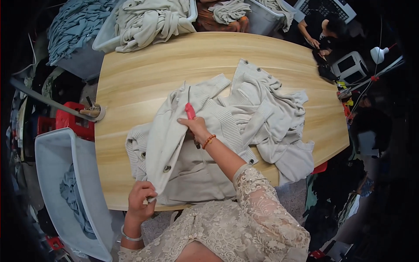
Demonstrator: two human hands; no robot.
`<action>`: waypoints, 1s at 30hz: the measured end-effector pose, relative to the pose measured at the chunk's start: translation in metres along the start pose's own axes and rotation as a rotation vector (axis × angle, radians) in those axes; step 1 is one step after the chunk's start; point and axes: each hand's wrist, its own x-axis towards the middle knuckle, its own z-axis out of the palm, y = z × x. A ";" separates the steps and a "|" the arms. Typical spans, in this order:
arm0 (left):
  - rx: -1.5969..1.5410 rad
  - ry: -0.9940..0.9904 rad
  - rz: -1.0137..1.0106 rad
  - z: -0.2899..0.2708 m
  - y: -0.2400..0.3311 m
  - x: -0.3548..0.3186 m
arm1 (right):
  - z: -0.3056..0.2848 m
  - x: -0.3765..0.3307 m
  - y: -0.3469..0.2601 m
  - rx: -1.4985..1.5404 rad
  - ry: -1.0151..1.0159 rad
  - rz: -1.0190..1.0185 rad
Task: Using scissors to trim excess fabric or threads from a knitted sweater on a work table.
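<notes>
A cream knitted cardigan (192, 170) with dark round buttons lies bunched on the wooden table in front of me. At its near left corner, my left hand (140, 198) is closed on the edge of the cloth, drawing it toward the table's front. My right hand (197, 129) rests over the middle of the cardigan, its fingers wrapped round a pink-handled tool (189, 111) with a thin dark metal tip pointing away from me. The tool's exact kind is unclear. To the right lies another cream knitted garment (275, 118) with a buttoned band, overlapping the first.
Plastic bins of cream knitwear (152, 22) stand behind the wooden table (144, 65). Blue-grey garments (78, 26) pile up at the far left. A white bin (89, 161) stands beside the table's left edge, near a red stool (75, 122). Another person (325, 32) sits at the far right.
</notes>
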 end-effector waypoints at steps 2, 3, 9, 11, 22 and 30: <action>0.117 0.103 -0.020 -0.006 0.000 -0.005 | -0.007 -0.003 -0.017 0.039 0.022 0.026; 0.149 0.138 -0.008 -0.006 -0.004 -0.006 | -0.018 0.000 -0.022 0.051 0.044 0.013; 0.305 0.201 0.069 0.010 -0.022 -0.015 | -0.069 -0.074 -0.105 -0.262 0.165 -0.614; 0.296 0.161 0.038 0.020 -0.026 -0.027 | -0.090 -0.113 -0.116 -0.394 0.225 -0.638; 0.263 -0.388 -0.151 0.092 -0.079 -0.079 | -0.210 -0.158 0.003 -1.070 0.325 -0.339; 0.418 -0.134 -0.088 0.065 -0.057 -0.046 | -0.199 -0.092 -0.003 -1.054 0.288 -0.133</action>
